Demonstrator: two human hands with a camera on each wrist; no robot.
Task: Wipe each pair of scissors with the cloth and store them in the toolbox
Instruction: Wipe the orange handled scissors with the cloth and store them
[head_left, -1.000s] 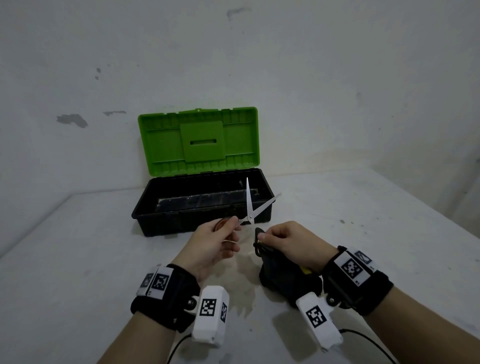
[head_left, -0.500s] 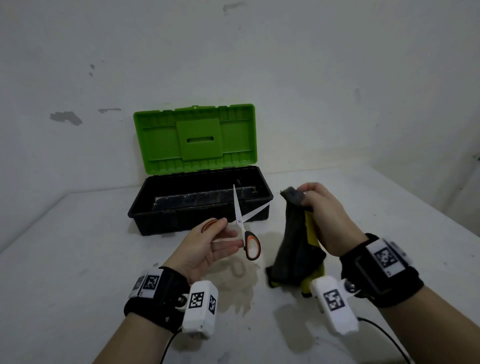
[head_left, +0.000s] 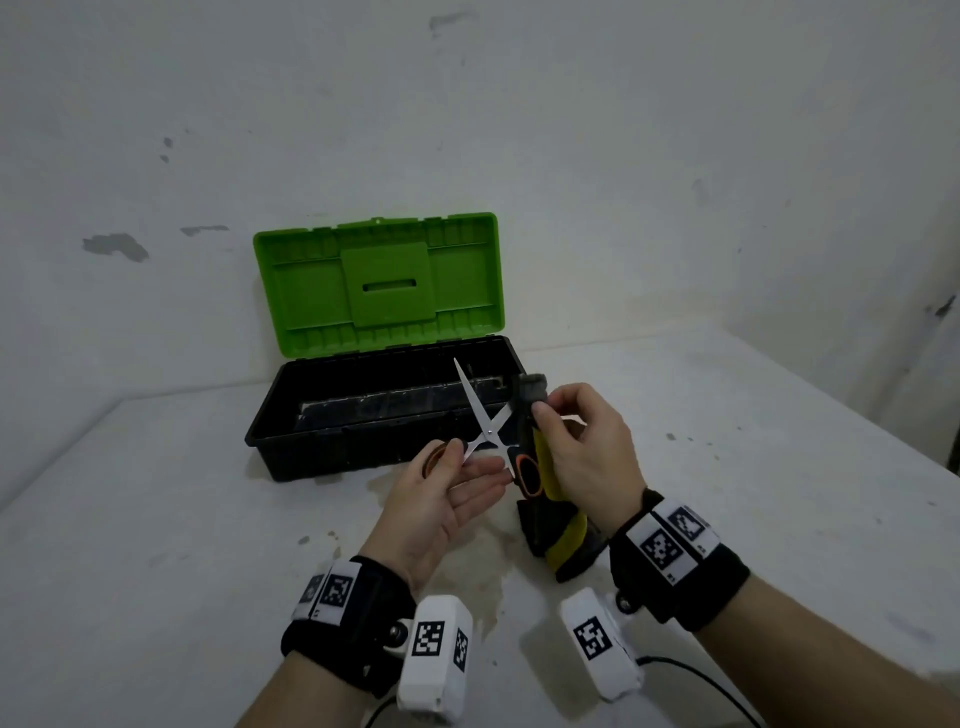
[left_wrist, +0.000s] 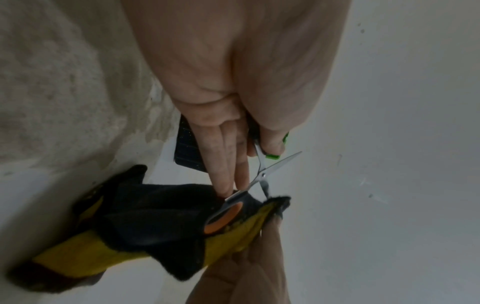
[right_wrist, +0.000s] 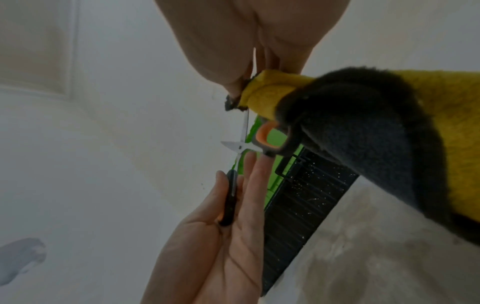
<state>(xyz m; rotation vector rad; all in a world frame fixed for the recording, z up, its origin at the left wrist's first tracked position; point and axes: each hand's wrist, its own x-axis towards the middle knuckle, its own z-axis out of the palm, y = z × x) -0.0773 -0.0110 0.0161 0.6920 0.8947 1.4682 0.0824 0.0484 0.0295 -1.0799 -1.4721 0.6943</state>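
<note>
My left hand (head_left: 441, 499) lies palm up, thumb pinning one orange-lined handle loop of the scissors (head_left: 488, 431) against the fingers; the other fingers stay nearly straight beneath the second loop. The blades stand spread in an X above the toolbox's front wall. My right hand (head_left: 582, 452) pinches the top of the grey-and-yellow cloth (head_left: 563, 545) between thumb and fingertips, holding it against the tip of the right blade; the cloth hangs down to the table (head_left: 156, 545), its lower end resting there. Just behind the hands sits the black toolbox (head_left: 322, 447), its green lid (head_left: 379, 283) raised upright against the wall.
</note>
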